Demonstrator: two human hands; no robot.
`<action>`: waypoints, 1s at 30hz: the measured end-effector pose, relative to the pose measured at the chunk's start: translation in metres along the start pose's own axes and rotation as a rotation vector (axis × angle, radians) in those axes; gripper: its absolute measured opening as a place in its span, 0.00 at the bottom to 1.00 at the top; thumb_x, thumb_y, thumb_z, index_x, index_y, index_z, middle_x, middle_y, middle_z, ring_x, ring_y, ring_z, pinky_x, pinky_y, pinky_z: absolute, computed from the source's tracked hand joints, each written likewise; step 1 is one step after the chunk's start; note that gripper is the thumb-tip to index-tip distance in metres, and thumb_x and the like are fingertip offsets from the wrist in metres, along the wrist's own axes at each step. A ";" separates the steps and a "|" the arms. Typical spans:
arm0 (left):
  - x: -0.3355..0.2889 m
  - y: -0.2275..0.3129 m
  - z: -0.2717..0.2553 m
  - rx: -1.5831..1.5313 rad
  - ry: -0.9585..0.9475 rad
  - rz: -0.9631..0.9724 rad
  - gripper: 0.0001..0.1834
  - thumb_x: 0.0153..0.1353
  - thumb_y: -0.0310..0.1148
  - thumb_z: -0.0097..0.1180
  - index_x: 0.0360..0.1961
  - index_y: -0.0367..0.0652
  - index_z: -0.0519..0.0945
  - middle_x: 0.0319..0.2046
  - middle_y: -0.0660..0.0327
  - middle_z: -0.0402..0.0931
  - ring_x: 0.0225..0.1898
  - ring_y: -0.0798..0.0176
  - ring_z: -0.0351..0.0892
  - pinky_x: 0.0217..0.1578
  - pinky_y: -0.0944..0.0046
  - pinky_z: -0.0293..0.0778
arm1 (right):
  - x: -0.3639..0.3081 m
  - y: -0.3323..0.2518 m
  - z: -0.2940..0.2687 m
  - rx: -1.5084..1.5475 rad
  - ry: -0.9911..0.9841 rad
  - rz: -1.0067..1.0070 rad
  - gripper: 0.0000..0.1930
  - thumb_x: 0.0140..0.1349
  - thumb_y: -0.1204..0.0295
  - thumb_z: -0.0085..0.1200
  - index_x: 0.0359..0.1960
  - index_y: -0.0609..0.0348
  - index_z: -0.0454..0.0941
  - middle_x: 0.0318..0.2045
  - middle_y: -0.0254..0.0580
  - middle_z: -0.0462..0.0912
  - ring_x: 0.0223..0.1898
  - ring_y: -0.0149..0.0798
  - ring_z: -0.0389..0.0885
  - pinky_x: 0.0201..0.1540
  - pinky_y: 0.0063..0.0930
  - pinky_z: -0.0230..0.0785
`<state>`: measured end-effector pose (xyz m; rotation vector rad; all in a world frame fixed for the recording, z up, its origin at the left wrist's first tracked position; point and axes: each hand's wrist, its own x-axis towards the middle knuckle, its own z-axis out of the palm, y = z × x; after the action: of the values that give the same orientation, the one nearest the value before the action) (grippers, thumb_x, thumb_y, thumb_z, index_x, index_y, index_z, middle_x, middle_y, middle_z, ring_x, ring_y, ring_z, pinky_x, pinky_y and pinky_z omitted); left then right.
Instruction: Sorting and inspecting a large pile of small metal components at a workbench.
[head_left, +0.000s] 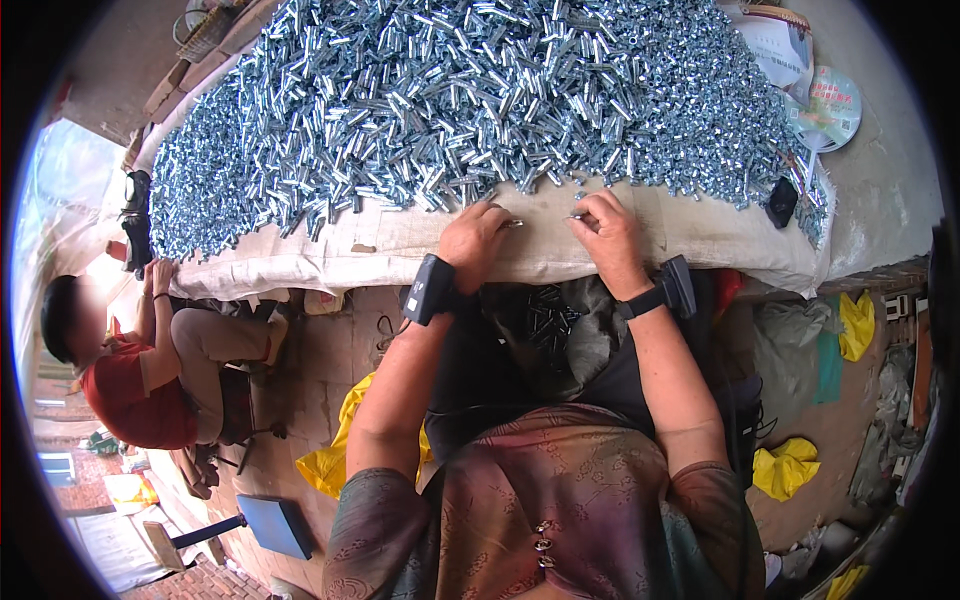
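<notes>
My left hand (472,243) is closed at the front edge of the cloth-covered table, with a small shiny metal piece (514,223) pinched at its fingertips. My right hand (610,238) is a short way off, also closed in a pinch on a small metal piece (576,217) that shows only in part. Just beyond both hands lies a wide pile of silvery metal sleeves (470,110). Smaller bluish metal parts (700,130) are heaped at its right side, and similar small ones (205,190) at its left.
A dark bag (590,330) with metal parts inside sits between my knees. A round fan (828,108) and a black item (782,203) are at the right. At the left, a person in red (145,390) works at the same table. A blue-topped stool (275,526) stands behind.
</notes>
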<state>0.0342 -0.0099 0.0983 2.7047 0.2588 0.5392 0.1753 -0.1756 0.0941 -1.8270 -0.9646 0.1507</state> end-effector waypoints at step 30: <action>-0.029 0.026 0.003 -1.220 0.119 -0.397 0.07 0.57 0.25 0.58 0.37 0.38 0.77 0.29 0.64 0.78 0.30 0.75 0.73 0.31 0.75 0.69 | -0.024 -0.028 0.015 0.450 -0.115 0.019 0.09 0.53 0.80 0.58 0.37 0.65 0.76 0.32 0.35 0.77 0.34 0.27 0.76 0.37 0.19 0.70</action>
<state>0.0122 -0.0416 0.0962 1.4011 0.3371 0.4950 0.1364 -0.1757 0.1027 -1.4242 -0.9063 0.4518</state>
